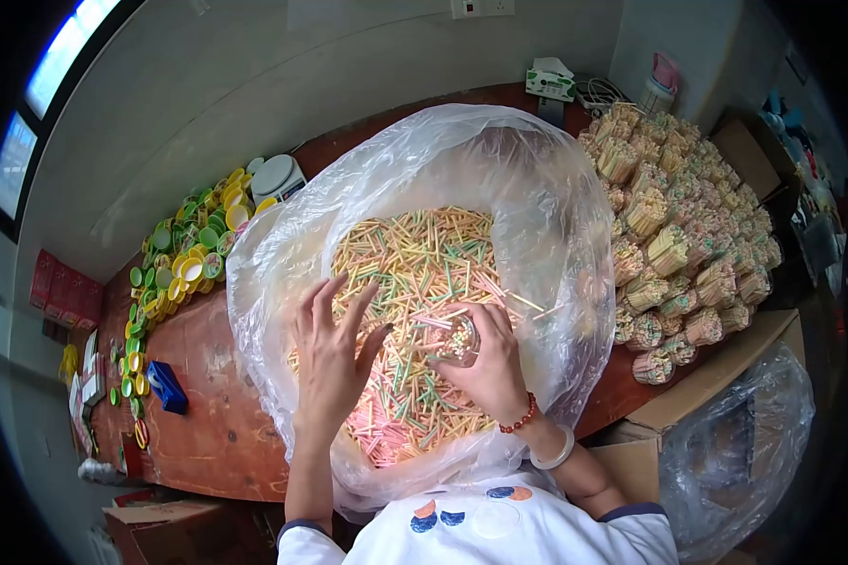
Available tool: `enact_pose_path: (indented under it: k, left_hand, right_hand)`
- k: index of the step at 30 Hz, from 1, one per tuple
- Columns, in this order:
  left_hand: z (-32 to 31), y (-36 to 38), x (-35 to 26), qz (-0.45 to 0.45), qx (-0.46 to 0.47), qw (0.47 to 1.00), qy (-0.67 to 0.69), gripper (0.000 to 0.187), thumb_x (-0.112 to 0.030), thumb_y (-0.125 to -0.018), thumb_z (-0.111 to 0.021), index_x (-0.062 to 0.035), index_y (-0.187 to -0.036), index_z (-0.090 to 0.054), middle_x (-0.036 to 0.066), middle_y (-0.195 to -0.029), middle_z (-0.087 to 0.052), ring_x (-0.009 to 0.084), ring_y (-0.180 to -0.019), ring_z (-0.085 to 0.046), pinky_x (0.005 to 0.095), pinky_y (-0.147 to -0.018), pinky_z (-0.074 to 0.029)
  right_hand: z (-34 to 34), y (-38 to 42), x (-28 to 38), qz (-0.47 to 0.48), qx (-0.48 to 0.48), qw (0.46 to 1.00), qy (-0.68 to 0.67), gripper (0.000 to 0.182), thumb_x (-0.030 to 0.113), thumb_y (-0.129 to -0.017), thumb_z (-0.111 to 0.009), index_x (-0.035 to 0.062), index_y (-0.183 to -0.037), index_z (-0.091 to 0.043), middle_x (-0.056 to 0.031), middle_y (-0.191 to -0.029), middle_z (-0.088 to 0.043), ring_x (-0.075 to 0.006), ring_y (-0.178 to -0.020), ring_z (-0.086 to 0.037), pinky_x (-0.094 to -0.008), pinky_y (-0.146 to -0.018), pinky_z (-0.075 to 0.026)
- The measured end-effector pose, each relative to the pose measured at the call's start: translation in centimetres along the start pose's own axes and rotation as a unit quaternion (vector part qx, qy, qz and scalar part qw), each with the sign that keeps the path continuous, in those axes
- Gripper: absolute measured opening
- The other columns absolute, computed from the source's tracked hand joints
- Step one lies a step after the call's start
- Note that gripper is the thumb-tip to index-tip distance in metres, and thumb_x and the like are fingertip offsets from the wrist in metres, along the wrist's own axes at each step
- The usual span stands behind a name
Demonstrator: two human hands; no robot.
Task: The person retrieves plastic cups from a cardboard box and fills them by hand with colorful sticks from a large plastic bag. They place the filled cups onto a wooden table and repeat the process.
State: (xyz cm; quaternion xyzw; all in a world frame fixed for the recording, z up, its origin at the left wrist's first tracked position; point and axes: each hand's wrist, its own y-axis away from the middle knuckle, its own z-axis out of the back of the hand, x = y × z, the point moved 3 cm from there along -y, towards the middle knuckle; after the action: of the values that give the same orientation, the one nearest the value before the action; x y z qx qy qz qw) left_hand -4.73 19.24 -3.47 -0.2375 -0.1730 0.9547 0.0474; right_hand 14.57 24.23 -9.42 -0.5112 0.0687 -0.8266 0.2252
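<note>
Beneath both hands, a reddish worktop (221,424) is carrying a bag (283,264) of sticks (415,245). Cradled by the curled right hand (492,367), a clear cup (462,360) is standing right of the left hand (333,341), stick ends facing up. That left hand is hovering empty, fingers spread, over sticks lying every way.

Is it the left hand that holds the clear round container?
No, the right hand grips the clear round container, while the left hand is open and holds nothing.
</note>
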Motion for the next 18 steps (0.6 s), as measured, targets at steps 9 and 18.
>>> enact_pose_path:
  k: [9, 18]
  left_hand:
    - [-2.7, 0.6, -2.6, 0.028, 0.06, 0.983, 0.174, 0.039, -0.007, -0.088, -0.077, -0.0144, -0.125, -0.072, 0.012, -0.111, -0.071, 0.024, -0.094, -0.072, 0.0351, -0.078, -0.059]
    - [-0.5, -0.2, -1.5, 0.042, -0.032, 0.979, 0.198, 0.021, 0.003, -0.085, -0.076, -0.0072, -0.104, -0.079, 0.008, -0.096, -0.076, 0.0205, -0.083, -0.074, 0.0324, -0.073, -0.06]
  right_hand:
    - [0.4, 1.0, 0.6, 0.005, -0.024, 0.998, -0.062, 0.074, 0.01, -0.066, -0.091, 0.006, -0.131, -0.055, -0.0143, -0.123, -0.065, -0.0361, -0.116, -0.061, -0.0448, -0.101, -0.049]
    - [0.8, 1.8, 0.5, -0.017, -0.01, 0.996, -0.089, 0.078, 0.01, -0.066, -0.092, 0.0073, -0.134, -0.054, -0.014, -0.128, -0.064, -0.0345, -0.119, -0.06, -0.0443, -0.103, -0.049]
